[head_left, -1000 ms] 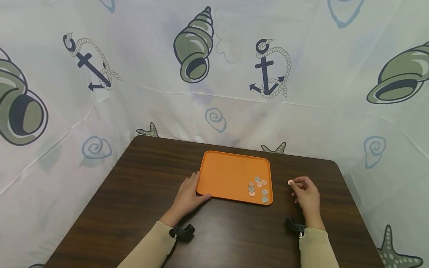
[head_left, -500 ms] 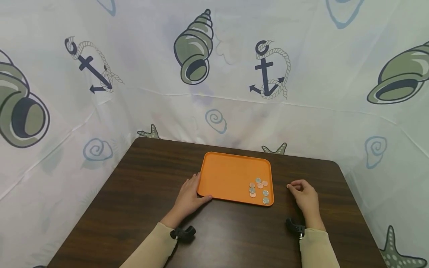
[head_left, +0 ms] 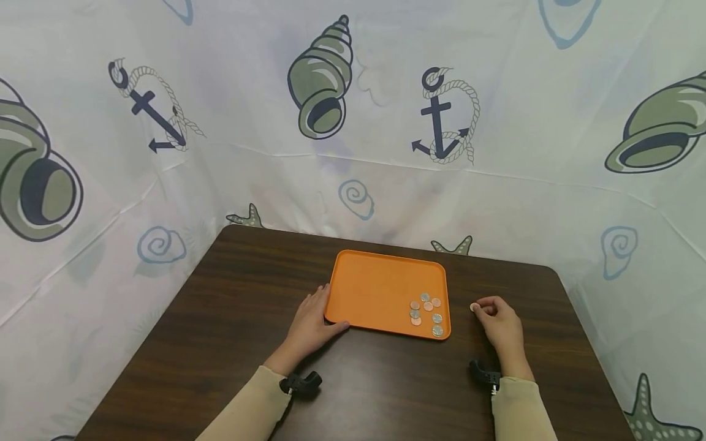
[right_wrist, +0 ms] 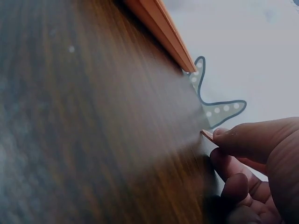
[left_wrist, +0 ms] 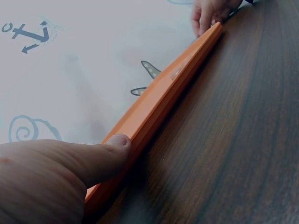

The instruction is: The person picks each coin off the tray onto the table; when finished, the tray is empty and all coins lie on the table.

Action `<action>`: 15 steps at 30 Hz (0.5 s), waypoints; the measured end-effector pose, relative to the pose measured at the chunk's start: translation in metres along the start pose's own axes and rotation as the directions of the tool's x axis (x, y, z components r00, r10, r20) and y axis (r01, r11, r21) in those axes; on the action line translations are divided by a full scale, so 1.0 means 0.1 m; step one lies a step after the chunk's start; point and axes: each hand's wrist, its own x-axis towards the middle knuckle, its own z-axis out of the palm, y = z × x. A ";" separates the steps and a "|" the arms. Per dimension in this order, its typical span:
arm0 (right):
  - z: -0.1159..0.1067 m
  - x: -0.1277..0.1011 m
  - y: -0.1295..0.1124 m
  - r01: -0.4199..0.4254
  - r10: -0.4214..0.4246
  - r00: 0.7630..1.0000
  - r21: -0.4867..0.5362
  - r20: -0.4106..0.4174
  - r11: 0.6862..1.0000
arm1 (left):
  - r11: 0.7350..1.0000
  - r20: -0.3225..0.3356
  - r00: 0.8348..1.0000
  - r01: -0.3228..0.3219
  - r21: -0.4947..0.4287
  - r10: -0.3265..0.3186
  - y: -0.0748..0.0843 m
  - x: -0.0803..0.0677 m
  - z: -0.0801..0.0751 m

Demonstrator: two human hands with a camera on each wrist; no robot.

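Observation:
My left hand (head_left: 310,321) rests at the near left corner of an orange tray (head_left: 375,285), fingers along its left side. In the left wrist view, the straight thumb (left_wrist: 110,151) lies on the tray's rim. To the right of the tray, my right hand (head_left: 503,321) pinches a copper-coloured coin (head_left: 474,307) between thumb and fingertips. From the right wrist, that coin (right_wrist: 207,135) shows nearly edge-on, with the other fingers curled below. Several silver coins (head_left: 437,331) and several copper coins (head_left: 416,321) lie flat in the tray's right part.
The tray stands on a dark wood-grain table (head_left: 380,392) with rounded far corners. Behind and beside the table hangs a pale cloth (head_left: 386,196) printed with shells, anchors and starfish. Each wrist wears a black camera band, the left one (head_left: 300,384) near the sleeve cuff.
My right hand, still pinching the coin, has shifted slightly left and nearer to me. My left hand keeps its place at the tray, and the coins in the tray lie as before.

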 end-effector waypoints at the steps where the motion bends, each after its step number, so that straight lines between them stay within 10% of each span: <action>1: 0.00 -0.01 0.00 0.003 -0.003 1.000 -0.003 0.002 1.000 | 1.000 0.001 1.000 0.000 -0.001 0.000 0.00 0.00 0.00; 15: 0.02 0.01 0.00 0.039 -0.039 0.999 -0.038 0.012 0.999 | 1.000 -0.009 1.000 -0.015 0.003 0.015 -0.02 0.00 0.01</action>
